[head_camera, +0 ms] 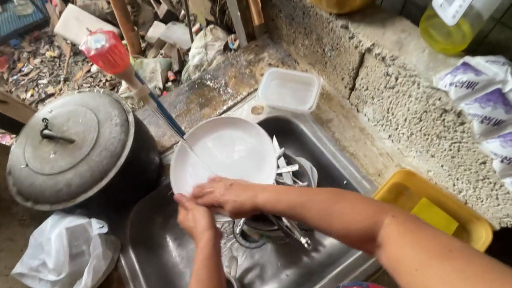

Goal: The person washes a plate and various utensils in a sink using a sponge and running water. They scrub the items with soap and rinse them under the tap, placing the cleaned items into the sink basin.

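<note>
Right hand (231, 194): nearest; grasps plate's near rim.
Left hand (195, 219): grips same rim.
Plate (229, 149): tilted, just beyond both hands, over sink (165, 261).

The plate (229, 149) looks glossy white and wet; the sink (172, 260) is dull, smooth steel. The pot lid (68, 150) is matt grey metal, the ledge (400, 100) rough concrete, the tub (466, 217) yellow plastic.
</note>
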